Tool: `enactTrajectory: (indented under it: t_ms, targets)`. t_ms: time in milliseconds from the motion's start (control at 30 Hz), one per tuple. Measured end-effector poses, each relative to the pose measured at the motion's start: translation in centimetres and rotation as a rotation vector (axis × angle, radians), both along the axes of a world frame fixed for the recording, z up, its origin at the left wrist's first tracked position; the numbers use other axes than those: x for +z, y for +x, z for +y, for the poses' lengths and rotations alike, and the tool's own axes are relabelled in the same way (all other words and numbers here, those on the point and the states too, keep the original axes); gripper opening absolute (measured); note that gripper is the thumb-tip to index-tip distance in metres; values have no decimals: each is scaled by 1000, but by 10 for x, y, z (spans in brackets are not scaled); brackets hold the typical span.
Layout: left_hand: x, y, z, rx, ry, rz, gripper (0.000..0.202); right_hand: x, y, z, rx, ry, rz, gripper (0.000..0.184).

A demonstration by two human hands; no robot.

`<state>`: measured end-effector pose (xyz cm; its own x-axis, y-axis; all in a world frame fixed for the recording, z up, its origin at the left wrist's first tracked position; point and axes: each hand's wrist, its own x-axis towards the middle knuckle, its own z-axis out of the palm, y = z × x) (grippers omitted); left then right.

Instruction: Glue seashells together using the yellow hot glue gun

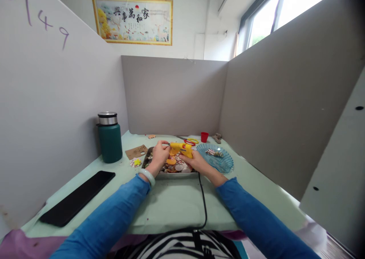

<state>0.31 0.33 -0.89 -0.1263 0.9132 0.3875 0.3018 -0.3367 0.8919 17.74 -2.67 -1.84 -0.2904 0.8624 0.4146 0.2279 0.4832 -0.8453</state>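
Right hand (195,162) closed around the grip of a yellow glue gun (186,149), left hand (160,154) with fingers bent together at its nozzle, any hold there unclear, metal tray (173,176) beneath both hands, blue plate (227,162) just right of the right hand

The left partition (65,95) reads "149", the wall picture (132,21) "家和萬事興".

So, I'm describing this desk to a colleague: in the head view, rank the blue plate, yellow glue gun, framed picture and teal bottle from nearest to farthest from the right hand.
1. Yellow glue gun: held in the right hand.
2. Blue plate: just right of that hand.
3. Teal bottle: over on the left.
4. Framed picture: on the wall beyond.
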Motion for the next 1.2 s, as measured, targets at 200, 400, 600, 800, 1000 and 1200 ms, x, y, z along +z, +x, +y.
enactTrajectory:
  t_ms: [200, 400, 600, 800, 1000, 1200]
  targets:
    - [2, 0, -4, -1, -10, -8, 27, 2, 0, -2, -4, -11, -10, 34]
    - [-1, 0, 2, 9, -10, -11, 27, 0, 1, 0, 12, -18, -6, 34]
    - [-3, -1, 5, 21, -14, 14, 26, -1, 1, 1, 14, -27, -8, 34]
    - [-2, -1, 4, 27, -8, 26, 26, 1, 0, -1, 11, -17, -1, 32]
    - [-1, 0, 3, 12, -6, 31, 25, -2, 0, 2, 17, -12, 16, 32]
    - [0, -1, 1, 25, -9, 37, 25, -4, 1, 5, 26, 7, 7, 33]
